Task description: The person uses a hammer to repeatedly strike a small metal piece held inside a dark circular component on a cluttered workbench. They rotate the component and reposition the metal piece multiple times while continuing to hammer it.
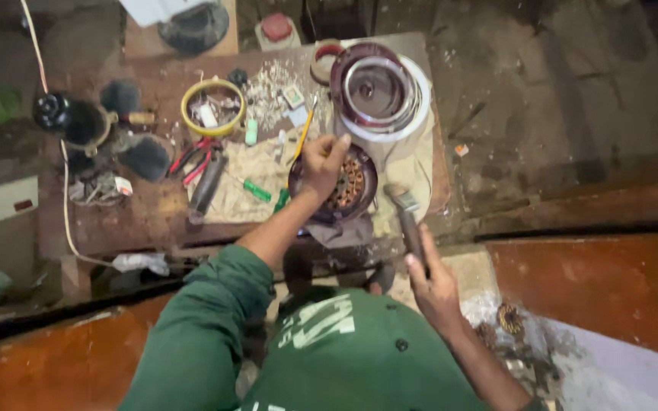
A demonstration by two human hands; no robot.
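Left hand (321, 161): I grip the round motor (342, 185), copper windings showing, near bench (154, 213) front edge.
Right hand (434, 285): fingers closed around brush (407, 213).

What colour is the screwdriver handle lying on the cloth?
Green: the screwdriver handle shows best in the head view.

repair workshop | cluttered workbench (154, 213) | pliers (196, 156) | motor windings (346, 187)

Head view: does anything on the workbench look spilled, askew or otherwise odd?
Yes. Pale shavings or debris lie scattered across the bench top beside the yellow ring. The left hand rests on an opened motor stator with its copper windings exposed. The right hand holds a paintbrush.
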